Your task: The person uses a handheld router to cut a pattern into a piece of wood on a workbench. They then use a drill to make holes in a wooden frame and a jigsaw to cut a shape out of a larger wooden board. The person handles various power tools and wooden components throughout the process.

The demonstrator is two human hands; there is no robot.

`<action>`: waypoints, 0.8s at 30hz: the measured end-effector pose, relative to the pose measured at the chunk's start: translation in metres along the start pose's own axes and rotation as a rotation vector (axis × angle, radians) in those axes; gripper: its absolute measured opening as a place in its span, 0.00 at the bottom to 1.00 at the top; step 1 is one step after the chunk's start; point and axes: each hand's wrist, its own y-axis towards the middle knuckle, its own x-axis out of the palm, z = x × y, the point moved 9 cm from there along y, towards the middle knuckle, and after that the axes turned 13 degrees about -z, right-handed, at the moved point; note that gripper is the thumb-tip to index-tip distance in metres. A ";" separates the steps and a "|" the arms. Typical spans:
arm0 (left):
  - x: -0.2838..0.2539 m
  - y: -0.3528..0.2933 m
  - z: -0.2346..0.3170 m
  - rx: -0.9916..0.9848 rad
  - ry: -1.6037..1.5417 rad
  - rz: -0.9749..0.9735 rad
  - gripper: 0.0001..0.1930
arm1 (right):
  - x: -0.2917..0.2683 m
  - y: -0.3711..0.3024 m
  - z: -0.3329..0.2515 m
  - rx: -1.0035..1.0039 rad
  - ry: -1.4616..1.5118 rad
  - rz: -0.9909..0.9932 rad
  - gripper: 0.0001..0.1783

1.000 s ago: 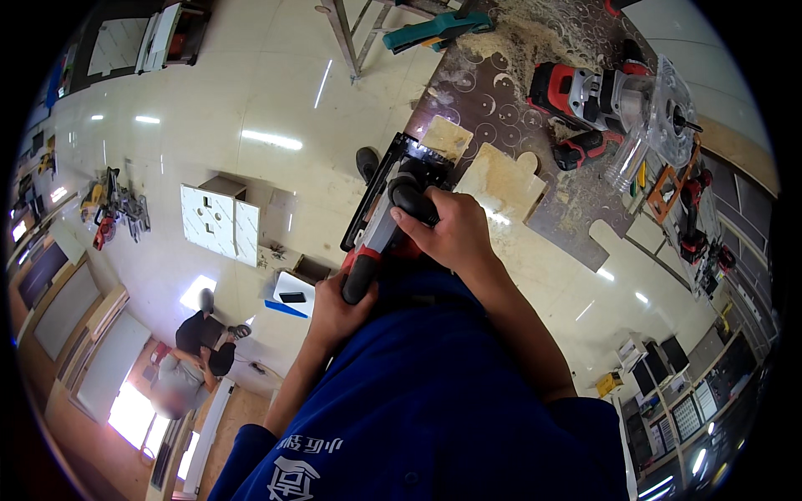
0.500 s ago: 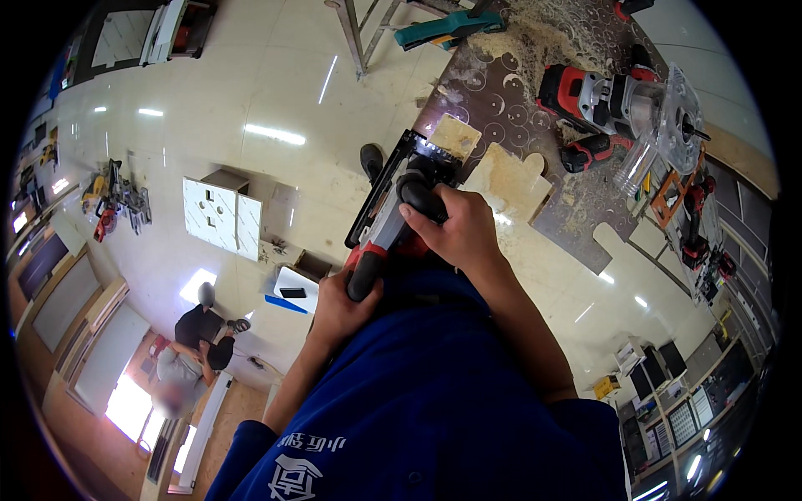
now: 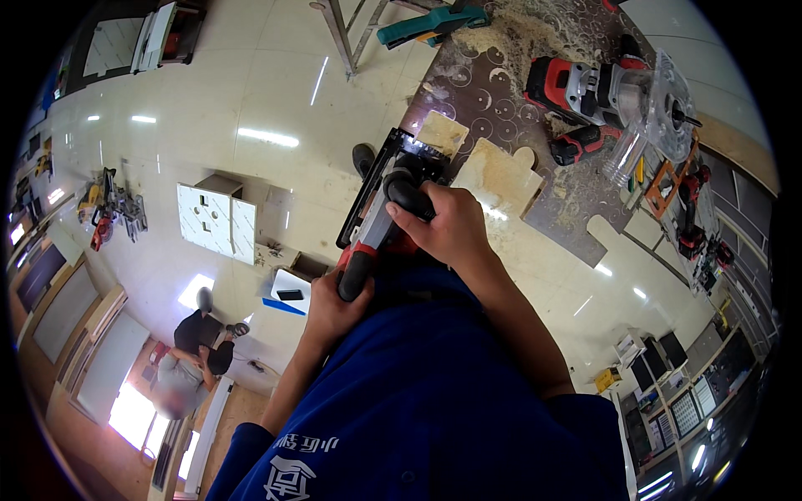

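I hold a red and black power tool in both hands, over the near edge of a dark workbench. My right hand is closed around its black front knob. My left hand grips the rear handle from below. The tool's black base plate sits beside a small square wooden piece. A cut plywood shape with a rounded tab lies just right of my right hand. My blue sleeves fill the lower part of the view.
A red and black router with a clear base lies on the bench among sawdust. A teal clamp lies at the bench's far edge. White boxes stand on the glossy floor. Another person crouches at lower left. More tools lie at right.
Both hands keep their grip on the tool. The tool has shifted very slightly toward the bench; otherwise nothing has moved.
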 end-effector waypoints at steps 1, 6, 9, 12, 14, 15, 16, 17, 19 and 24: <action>0.000 0.000 -0.002 -0.014 0.001 -0.026 0.16 | 0.000 0.000 -0.001 -0.006 0.004 0.007 0.27; 0.001 0.000 -0.001 -0.037 0.019 -0.049 0.17 | 0.001 0.001 0.002 0.011 0.001 -0.024 0.27; 0.000 0.000 -0.001 -0.063 0.023 -0.054 0.17 | 0.000 0.001 0.001 0.006 0.011 -0.019 0.27; 0.001 -0.001 -0.001 -0.065 0.010 -0.049 0.18 | 0.001 0.002 0.001 -0.007 0.005 -0.010 0.27; 0.000 -0.001 0.001 -0.062 0.023 -0.043 0.18 | 0.001 0.003 0.001 -0.012 -0.004 -0.010 0.27; 0.001 -0.001 0.001 -0.060 0.014 -0.043 0.18 | 0.000 0.004 0.000 -0.011 -0.007 -0.014 0.27; 0.000 0.000 0.001 -0.057 0.007 -0.043 0.19 | 0.000 0.005 -0.001 -0.011 -0.009 -0.016 0.27; -0.001 0.000 0.001 -0.055 0.001 -0.043 0.19 | 0.000 0.005 0.000 -0.004 0.002 -0.013 0.27; 0.000 0.000 -0.001 -0.045 -0.003 -0.038 0.19 | 0.001 0.003 0.002 0.008 0.022 -0.011 0.28; 0.002 0.000 -0.004 -0.040 -0.007 -0.042 0.18 | -0.001 0.002 0.000 0.007 0.004 -0.022 0.28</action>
